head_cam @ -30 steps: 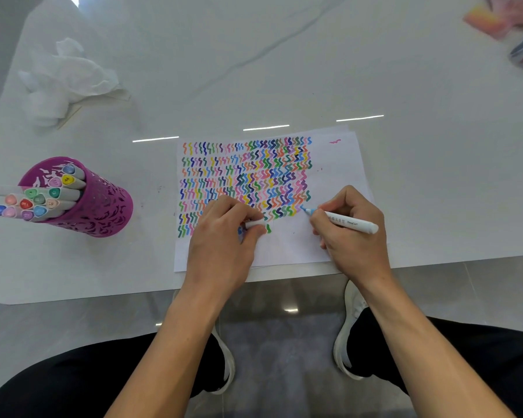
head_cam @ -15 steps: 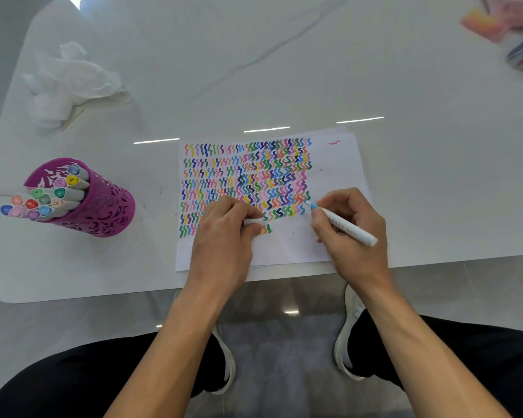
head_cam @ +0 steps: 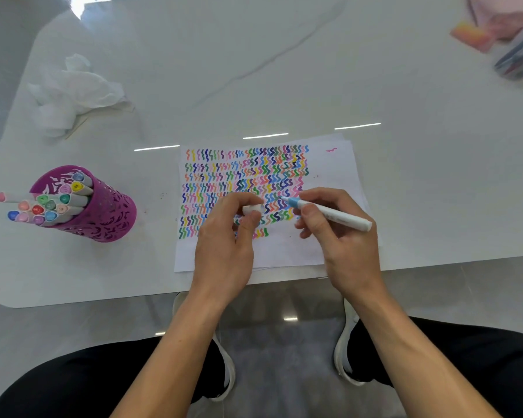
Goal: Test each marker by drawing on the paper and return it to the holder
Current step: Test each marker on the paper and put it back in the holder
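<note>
A white paper covered with rows of coloured squiggles lies near the table's front edge. My right hand grips a white marker with a light blue tip, held just above the squiggles and pointing left. My left hand pinches the marker's white cap between thumb and fingers, its open end facing the tip a short gap away. A purple cut-out holder full of several capped markers leans at the left of the paper.
Crumpled white tissue lies at the back left. A pink-orange block and a clear pouch of pens sit at the far right corner. The table's front edge runs just below the paper; my knees and shoes are beneath.
My right hand has lifted the marker off the paper and turned its tip toward the left. My left hand rose from the sheet, bringing the cap up toward the tip.
</note>
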The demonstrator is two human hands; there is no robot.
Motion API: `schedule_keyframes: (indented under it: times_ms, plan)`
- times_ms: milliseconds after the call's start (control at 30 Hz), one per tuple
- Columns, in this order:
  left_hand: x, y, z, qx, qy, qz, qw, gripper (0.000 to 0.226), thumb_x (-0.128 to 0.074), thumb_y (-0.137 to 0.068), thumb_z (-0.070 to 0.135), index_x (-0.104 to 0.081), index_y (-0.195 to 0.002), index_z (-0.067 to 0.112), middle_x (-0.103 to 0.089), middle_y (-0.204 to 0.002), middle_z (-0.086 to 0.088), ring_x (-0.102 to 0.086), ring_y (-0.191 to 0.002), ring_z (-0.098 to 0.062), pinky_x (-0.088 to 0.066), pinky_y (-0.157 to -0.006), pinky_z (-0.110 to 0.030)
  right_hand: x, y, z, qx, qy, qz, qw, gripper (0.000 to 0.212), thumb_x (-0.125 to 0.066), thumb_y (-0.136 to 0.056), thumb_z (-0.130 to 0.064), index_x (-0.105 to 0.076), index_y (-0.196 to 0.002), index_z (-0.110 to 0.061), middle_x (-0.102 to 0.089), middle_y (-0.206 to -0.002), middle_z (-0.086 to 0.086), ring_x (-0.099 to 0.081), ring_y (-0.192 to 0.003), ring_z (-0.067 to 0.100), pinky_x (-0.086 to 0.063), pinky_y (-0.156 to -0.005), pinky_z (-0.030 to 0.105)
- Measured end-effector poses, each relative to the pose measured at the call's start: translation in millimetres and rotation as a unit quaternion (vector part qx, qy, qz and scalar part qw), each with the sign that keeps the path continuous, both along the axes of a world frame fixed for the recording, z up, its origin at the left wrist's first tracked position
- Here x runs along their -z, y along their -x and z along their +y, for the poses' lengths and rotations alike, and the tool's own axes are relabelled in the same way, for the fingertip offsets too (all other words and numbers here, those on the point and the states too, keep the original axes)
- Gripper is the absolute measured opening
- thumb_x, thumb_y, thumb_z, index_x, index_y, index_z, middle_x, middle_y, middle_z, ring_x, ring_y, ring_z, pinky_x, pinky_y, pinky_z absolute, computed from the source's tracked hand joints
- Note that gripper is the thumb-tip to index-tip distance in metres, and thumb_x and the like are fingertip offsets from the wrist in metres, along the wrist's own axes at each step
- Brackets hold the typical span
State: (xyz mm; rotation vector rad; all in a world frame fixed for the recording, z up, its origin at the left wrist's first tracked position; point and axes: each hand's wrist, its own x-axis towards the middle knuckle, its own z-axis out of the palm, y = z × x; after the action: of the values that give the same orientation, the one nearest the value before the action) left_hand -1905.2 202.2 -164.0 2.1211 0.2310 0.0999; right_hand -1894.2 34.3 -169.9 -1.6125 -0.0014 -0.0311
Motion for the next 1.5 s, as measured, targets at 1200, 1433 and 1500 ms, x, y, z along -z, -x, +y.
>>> schedule_keyframes:
  times_ms: [1200,1433,1500]
  plan:
    - [-3.6,0.9,-5.9,0.056,0.17,0.052,0.983,0.024,-0.051,-0.105,0.014,-0.072,-0.103,0.025,-0.059,-0.069,0.006,-0.052,-0.062,-0.011,-0.048,-0.059,-0.031,-9.5,-5.4,-3.0,-0.049,-0.087,0.077,0.992,0.017,-0.07,-0.091,-0.019,-0.072,-0.097,-0.004,-0.077,-0.076,0.011,-0.076,-0.067,0.03,-0.062,-0.067,0.035]
    - [-5.6,2.1,-4.9,0.058,0.127,0.051,0.989,0.02,-0.055,-0.103,0.017,-0.073,-0.105,0.024,-0.063,-0.069,0.011,-0.058,-0.062,-0.007,-0.05,-0.061,-0.023,-7.5,-4.2,-1.1,-0.06,-0.095,0.085,0.99,0.015,-0.068,-0.09,-0.022,-0.072,-0.098,-0.01,-0.077,-0.078,0.011,-0.077,-0.07,0.031,-0.063,-0.069,0.037]
    - [-8.6,2.5,-3.6,0.063,0.135,0.051,0.987,0.017,-0.057,-0.102,0.018,-0.074,-0.105,0.021,-0.065,-0.07,0.01,-0.06,-0.064,-0.007,-0.051,-0.062,-0.025,-8.5,-4.1,-1.0,-0.07,-0.098,0.089,0.989,0.015,-0.068,-0.091,-0.022,-0.073,-0.099,-0.011,-0.077,-0.079,0.011,-0.076,-0.071,0.03,-0.063,-0.07,0.036]
